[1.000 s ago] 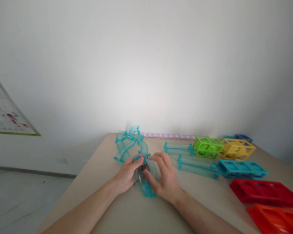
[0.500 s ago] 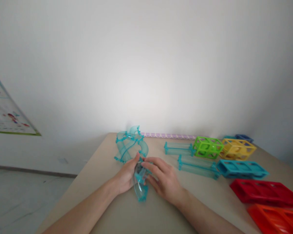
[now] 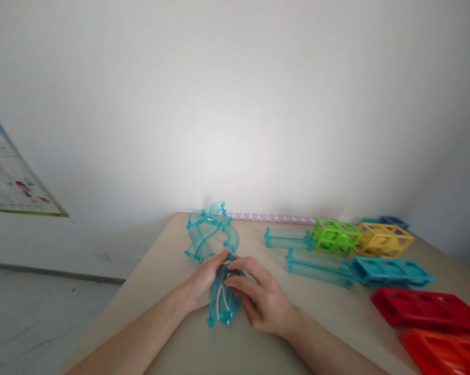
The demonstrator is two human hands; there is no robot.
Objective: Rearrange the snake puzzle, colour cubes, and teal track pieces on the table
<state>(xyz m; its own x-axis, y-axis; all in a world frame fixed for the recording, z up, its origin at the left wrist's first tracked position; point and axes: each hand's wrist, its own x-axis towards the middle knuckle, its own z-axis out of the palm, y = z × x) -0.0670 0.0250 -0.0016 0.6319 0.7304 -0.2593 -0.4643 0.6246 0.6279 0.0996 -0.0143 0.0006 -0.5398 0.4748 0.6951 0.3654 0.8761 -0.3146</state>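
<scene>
Between my two hands are clear teal curved track pieces [image 3: 221, 297], nested or overlapping, with their clip ends pointing toward me. My left hand [image 3: 204, 284] grips them from the left, its thumb near the far end. From the right, my right hand [image 3: 260, 294] closes its fingers on the same pieces; some fingertips are hidden behind the plastic. Just beyond my hands, several more curved teal track pieces [image 3: 199, 239] lie on the table in a loose cluster.
Two straight teal tracks [image 3: 289, 239] lie right of centre. Along the right stand a green frame block [image 3: 335, 237], a yellow one [image 3: 385, 239], a teal one [image 3: 393, 272], a red one [image 3: 428, 311] and an orange one [image 3: 445, 351]. A white wall [image 3: 235, 104] backs the table [image 3: 203, 349].
The held track pieces have turned and come closer together, their near ends now side by side instead of staggered. My right hand has shifted slightly down; my left hand keeps its hold.
</scene>
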